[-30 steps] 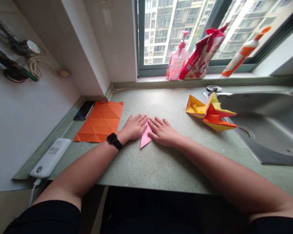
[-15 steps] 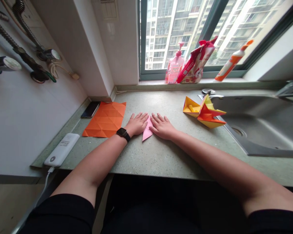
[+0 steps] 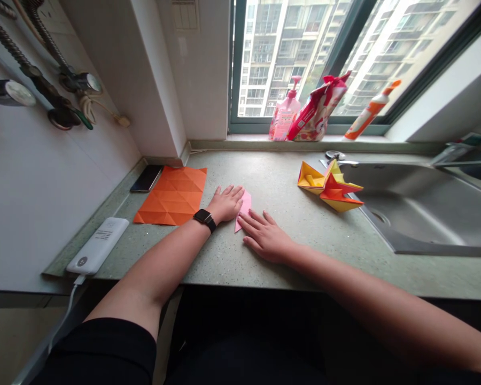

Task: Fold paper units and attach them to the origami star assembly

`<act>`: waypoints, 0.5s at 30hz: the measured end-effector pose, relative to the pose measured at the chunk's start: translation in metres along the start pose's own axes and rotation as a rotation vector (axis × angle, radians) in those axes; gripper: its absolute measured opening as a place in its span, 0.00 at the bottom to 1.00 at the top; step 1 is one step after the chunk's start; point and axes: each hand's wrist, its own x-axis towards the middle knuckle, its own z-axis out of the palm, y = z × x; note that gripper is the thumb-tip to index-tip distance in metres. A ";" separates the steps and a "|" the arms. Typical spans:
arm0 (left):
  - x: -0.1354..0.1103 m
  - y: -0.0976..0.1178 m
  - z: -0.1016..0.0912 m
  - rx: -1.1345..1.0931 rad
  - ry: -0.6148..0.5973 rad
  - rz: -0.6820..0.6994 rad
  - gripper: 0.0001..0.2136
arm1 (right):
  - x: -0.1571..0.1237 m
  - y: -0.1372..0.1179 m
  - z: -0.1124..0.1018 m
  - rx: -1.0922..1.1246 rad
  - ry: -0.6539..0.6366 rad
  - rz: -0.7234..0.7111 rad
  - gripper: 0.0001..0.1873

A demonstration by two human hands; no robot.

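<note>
A small folded piece of pink paper point(image 3: 246, 202) lies flat on the counter between my hands. My left hand point(image 3: 225, 203), with a black watch on its wrist, rests palm down with its fingertips on the paper's left side. Fingers spread, my right hand point(image 3: 268, 235) lies flat over the paper's lower right edge, covering part of it. Left of my left hand is a creased orange sheet point(image 3: 172, 195). A folded yellow, orange and red paper model point(image 3: 331, 186) sits to the right, near the sink.
A steel sink point(image 3: 425, 208) is set into the counter point(image 3: 224, 262) at right. A white power bank point(image 3: 98, 245) with a cable and a dark phone point(image 3: 146, 178) lie at left. On the windowsill stand a pink pump bottle point(image 3: 284, 115), a red bag point(image 3: 318, 109) and an orange-white bottle point(image 3: 369, 115).
My right hand has slid down toward me along the pink paper, to its lower edge. My left hand has stayed on the paper's left side. The view has shifted slightly.
</note>
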 end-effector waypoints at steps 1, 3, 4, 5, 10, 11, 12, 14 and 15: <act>0.000 0.000 0.000 -0.002 0.004 0.001 0.29 | -0.002 -0.005 0.000 0.009 -0.002 -0.016 0.35; 0.001 0.000 0.000 -0.007 0.012 0.002 0.29 | -0.006 -0.012 0.000 0.032 -0.013 -0.044 0.36; 0.001 0.000 0.000 -0.010 0.014 0.002 0.29 | -0.007 -0.014 -0.001 0.046 -0.021 -0.058 0.36; 0.001 0.000 -0.001 -0.014 0.015 -0.001 0.28 | -0.008 -0.014 -0.001 0.064 -0.032 -0.075 0.36; 0.004 0.001 -0.007 -0.033 -0.011 -0.025 0.27 | 0.001 0.016 -0.009 0.179 -0.014 -0.118 0.29; 0.004 0.001 -0.008 -0.034 -0.017 -0.023 0.27 | 0.005 0.026 -0.011 0.175 0.041 -0.054 0.29; 0.004 0.001 -0.008 -0.035 -0.021 -0.019 0.27 | 0.011 0.036 -0.013 0.163 0.091 0.015 0.30; 0.004 0.000 -0.008 -0.036 -0.020 -0.015 0.27 | 0.024 0.052 -0.015 0.113 0.135 0.150 0.32; 0.004 0.000 -0.008 -0.036 -0.018 -0.017 0.27 | 0.031 0.057 -0.016 0.080 0.117 0.204 0.33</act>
